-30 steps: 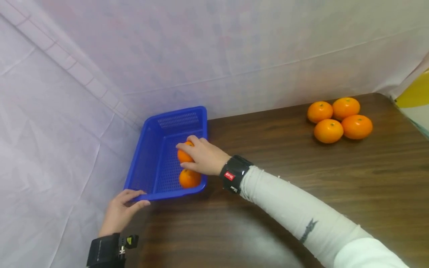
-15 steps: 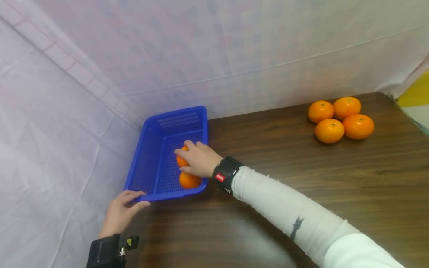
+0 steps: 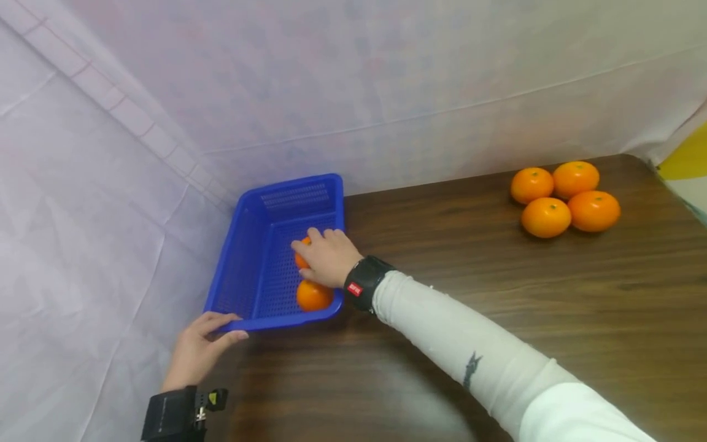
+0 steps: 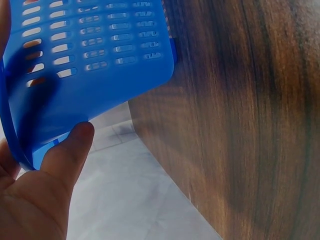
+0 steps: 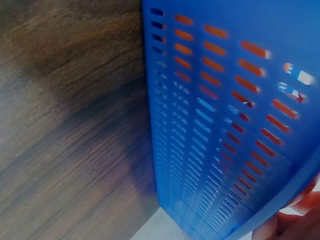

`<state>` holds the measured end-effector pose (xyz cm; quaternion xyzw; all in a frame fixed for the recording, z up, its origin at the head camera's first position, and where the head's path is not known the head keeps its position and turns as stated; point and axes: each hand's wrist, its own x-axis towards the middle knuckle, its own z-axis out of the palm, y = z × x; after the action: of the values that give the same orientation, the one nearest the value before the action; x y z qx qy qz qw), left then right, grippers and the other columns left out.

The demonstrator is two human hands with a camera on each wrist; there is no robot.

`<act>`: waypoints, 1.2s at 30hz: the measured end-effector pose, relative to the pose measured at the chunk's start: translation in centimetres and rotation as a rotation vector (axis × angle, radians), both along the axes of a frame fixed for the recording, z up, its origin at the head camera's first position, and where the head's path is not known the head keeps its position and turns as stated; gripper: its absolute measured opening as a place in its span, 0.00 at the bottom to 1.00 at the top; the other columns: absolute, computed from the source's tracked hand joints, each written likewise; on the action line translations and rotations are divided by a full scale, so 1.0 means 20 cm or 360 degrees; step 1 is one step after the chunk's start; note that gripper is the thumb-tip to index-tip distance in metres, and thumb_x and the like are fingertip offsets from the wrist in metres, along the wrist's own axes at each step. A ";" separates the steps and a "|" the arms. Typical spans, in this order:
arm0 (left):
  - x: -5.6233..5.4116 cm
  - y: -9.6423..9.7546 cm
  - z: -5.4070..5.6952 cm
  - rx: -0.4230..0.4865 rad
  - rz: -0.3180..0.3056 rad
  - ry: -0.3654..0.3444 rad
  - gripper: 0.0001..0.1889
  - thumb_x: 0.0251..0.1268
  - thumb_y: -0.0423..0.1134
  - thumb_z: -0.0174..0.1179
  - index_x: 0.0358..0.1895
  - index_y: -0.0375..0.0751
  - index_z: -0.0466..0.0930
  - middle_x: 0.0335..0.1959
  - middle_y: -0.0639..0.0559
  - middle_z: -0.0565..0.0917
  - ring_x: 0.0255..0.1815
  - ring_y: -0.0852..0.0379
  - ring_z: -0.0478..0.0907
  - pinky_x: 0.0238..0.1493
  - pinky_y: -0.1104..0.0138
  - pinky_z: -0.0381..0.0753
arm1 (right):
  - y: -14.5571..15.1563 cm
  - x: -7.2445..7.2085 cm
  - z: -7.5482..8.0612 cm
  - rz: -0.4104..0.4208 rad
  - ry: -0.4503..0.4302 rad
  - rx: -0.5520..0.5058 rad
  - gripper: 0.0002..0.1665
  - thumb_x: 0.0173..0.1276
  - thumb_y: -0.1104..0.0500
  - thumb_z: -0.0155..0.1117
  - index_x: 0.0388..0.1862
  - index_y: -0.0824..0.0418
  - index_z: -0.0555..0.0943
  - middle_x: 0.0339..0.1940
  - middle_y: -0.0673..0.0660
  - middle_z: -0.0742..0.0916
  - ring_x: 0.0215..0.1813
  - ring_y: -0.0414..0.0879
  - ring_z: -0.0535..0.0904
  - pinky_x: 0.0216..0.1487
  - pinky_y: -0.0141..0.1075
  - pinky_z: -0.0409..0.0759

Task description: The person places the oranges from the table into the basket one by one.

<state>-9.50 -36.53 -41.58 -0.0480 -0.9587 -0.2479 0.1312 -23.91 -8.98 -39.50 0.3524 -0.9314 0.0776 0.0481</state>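
Observation:
A blue plastic basket (image 3: 251, 258) with slotted walls stands at the table's left. My left hand (image 3: 196, 350) grips its near left corner, and the left wrist view shows the thumb (image 4: 70, 150) against the outside of the wall. My right hand (image 3: 329, 258) reaches over the right rim and holds an orange (image 3: 301, 255) inside the basket, its fingers curled over the fruit. A second orange (image 3: 313, 296) lies in the near right corner, just below that hand. Through the slots in the right wrist view, orange skin shows; the fingers there are mostly hidden behind the rim.
Several oranges (image 3: 545, 217) sit in a tight cluster at the table's far right. The brown wooden table (image 3: 442, 245) meets a pale fabric wall (image 3: 414, 92) behind and another (image 3: 66, 258) on the left. Something yellow (image 3: 685, 153) shows past the right edge.
My right hand and forearm have shifted slightly left, with the orange still under the fingers low in the basket. The left hand and the basket stay in place.

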 end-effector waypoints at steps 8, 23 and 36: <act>-0.02 0.01 0.00 -0.0007 -0.0007 -0.0015 0.17 0.49 0.39 0.79 0.44 0.40 0.90 0.39 0.51 0.87 0.40 0.78 0.74 0.40 0.84 0.72 | 0.00 -0.03 -0.02 -0.0038 0.0132 0.0097 0.33 0.70 0.34 0.60 0.70 0.44 0.73 0.60 0.57 0.81 0.50 0.54 0.81 0.52 0.44 0.73; -0.03 0.02 -0.02 0.0006 -0.0057 0.0025 0.17 0.46 0.37 0.80 0.42 0.40 0.90 0.38 0.51 0.88 0.39 0.77 0.75 0.39 0.83 0.73 | 0.01 -0.04 -0.01 0.0017 0.0042 0.0240 0.31 0.73 0.38 0.59 0.71 0.45 0.71 0.63 0.59 0.80 0.53 0.53 0.81 0.59 0.43 0.77; 0.00 -0.01 -0.02 -0.0003 -0.0006 -0.0016 0.18 0.47 0.38 0.79 0.44 0.37 0.89 0.38 0.50 0.87 0.40 0.78 0.74 0.41 0.85 0.71 | -0.04 -0.02 0.01 0.0013 -0.0089 0.0237 0.24 0.74 0.40 0.60 0.65 0.45 0.76 0.61 0.57 0.80 0.55 0.52 0.80 0.59 0.42 0.79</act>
<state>-9.41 -36.66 -41.90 -0.0487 -0.9594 -0.2475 0.1259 -24.31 -9.78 -39.31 0.3566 -0.9341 0.0179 -0.0046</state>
